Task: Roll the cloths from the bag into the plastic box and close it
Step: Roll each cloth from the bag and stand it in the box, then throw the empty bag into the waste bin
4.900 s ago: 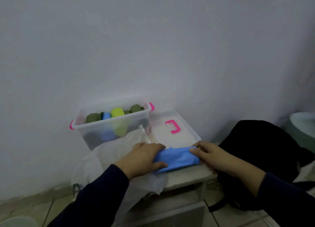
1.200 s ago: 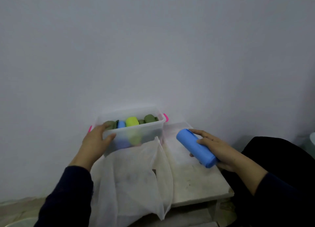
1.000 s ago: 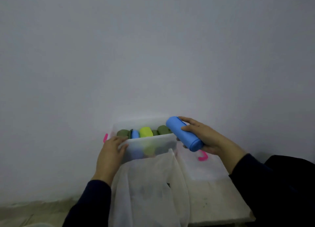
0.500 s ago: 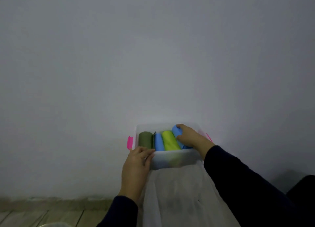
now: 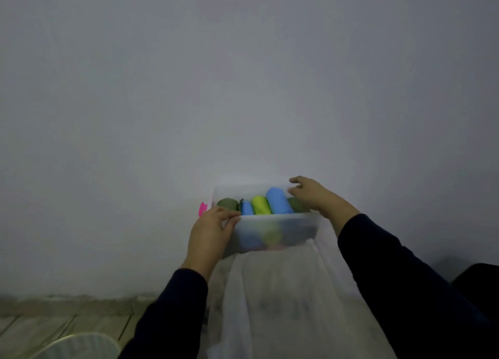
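- Head view, looking forward and down: a translucent plastic box point(image 5: 272, 233) sits against a plain grey wall point(image 5: 243, 75), its lid off and not in view.
- Left hand point(image 5: 209, 233): curled over the box's near left corner, thumb on the front rim and fingers wrapped down the outer wall, gripping the box.
- Right hand point(image 5: 316, 198): reaches over the box's right end, fingers loosely bent and spread above the rolls, not closed on anything; whether the fingertips touch a roll or the far rim is hard to make out.
- Contents, left to right along the top row: an olive roll point(image 5: 227, 204), a narrow blue roll point(image 5: 247, 208), a lime-green roll point(image 5: 261, 204), a taller blue roll point(image 5: 278, 200) standing highest, and a second olive roll point(image 5: 297, 204) partly hidden under the right hand.
- Lower rolls show only as blurred blue, lime and dark patches through the frosted front wall; their number cannot be told.
- A pink latch point(image 5: 202, 209) projects at the box's left end; its right-end partner is hidden by the right arm.
- A white gauzy bag point(image 5: 283, 299) drapes down in front of the box, covering the tabletop beneath; its contents are indistinct.
- Both dark sleeves point(image 5: 405, 291) run off the lower edge.
- Wooden floor point(image 5: 54, 318) and a pale rounded object point(image 5: 78, 348), cut off at bottom left, cannot be identified.
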